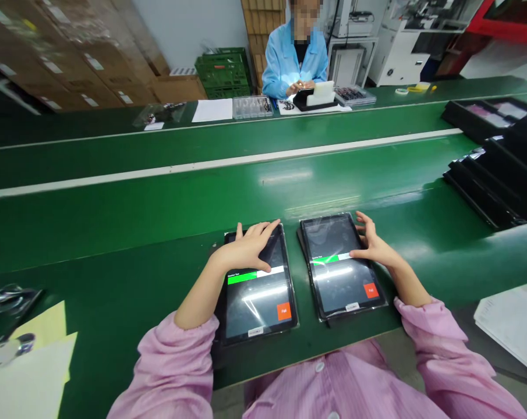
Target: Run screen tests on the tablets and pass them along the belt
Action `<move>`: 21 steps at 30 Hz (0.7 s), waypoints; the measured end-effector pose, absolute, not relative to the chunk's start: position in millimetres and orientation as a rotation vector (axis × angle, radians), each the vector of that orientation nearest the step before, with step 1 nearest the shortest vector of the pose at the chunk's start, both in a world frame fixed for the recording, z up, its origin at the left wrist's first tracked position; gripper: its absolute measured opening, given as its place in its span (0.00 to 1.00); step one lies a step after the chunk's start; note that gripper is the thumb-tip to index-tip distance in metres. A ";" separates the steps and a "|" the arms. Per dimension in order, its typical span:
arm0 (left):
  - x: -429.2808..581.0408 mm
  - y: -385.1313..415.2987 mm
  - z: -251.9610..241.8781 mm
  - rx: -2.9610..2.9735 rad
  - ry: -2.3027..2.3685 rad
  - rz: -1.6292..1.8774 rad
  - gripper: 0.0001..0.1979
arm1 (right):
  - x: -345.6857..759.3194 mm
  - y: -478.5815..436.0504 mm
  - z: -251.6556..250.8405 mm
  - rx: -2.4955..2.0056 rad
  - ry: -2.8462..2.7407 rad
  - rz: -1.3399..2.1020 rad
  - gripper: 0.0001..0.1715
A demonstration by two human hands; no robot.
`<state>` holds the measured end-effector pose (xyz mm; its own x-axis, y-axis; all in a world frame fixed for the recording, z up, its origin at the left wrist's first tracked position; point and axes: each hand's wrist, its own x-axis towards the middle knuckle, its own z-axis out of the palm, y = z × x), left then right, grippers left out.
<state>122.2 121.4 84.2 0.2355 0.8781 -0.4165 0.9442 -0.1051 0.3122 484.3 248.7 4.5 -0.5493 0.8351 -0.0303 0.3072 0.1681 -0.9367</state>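
Note:
Two black tablets lie side by side on the green table, each with a green and white bar and a red "Fail" button on its screen. Over the upper part of the left tablet [258, 308] my left hand [250, 247] is spread, fingers apart, its thumb by the white half of the bar. My right hand [372, 244] is at the right edge of the right tablet [337, 285], with its thumb reaching over the screen to the bar and its fingers loosely curved past the edge. Neither hand is closed around a tablet.
Black tablets or cases [499, 174] are stacked at the right. Papers [512, 326] lie at the lower right, and yellow sheets [36, 361] with metal parts at the left. Across the white strip [228, 160], a person in blue [274, 64] sits working beside a clear parts tray [252, 107].

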 end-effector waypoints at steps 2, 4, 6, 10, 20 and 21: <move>125.7 120.8 82.7 2.007 1.677 -0.208 0.58 | 489.5 253.0 5.7 -1.101 -1.789 1.356 0.61; 127.5 120.6 80.8 2.019 1.710 -0.249 0.58 | 493.9 256.2 6.5 -1.120 -1.709 1.274 0.46; 126.3 120.8 79.7 2.030 1.715 -0.259 0.56 | 495.3 255.5 5.9 -1.136 -1.716 1.220 0.33; 122.4 120.8 83.5 2.013 1.599 -0.225 0.47 | 488.7 243.5 -1.4 -1.196 -1.699 1.296 0.27; 149.9 118.7 74.5 2.067 1.748 -0.097 0.29 | 484.7 230.1 -10.3 -1.311 -1.544 1.280 0.27; 151.0 119.5 73.2 2.074 1.769 -0.091 0.28 | 485.6 231.0 -10.4 -1.315 -1.547 1.276 0.27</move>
<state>151.0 119.5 73.2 0.1918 0.9313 -0.3098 0.9582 -0.1094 0.2643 485.6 231.0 -10.4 -0.2137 0.9744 -0.0702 0.2540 -0.0140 -0.9671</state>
